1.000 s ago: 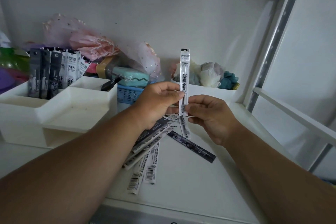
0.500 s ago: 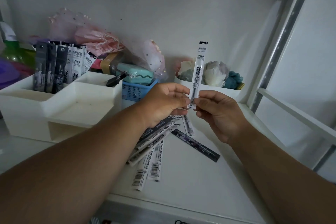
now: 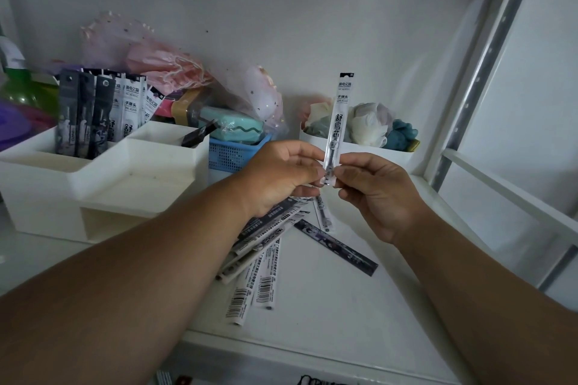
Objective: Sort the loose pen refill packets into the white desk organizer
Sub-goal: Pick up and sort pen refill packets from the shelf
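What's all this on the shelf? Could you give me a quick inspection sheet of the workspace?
Surface: white shelf, loose packets lying on it.
Job's things: one refill packet held upright; loose refill packets fanned below the hands; white desk organizer with packets standing in its rear compartment.
Clutter: blue basket, pink mesh bags, white tub of soft items.
Grips: left hand and right hand both pinch the held packet's lower end.
Cables: nothing seen.
Surroundings: white wall, metal shelf upright.

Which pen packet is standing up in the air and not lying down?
The white refill packet, pinched at its bottom end by both the left hand and right hand. The other loose packets lie flat on the shelf below.
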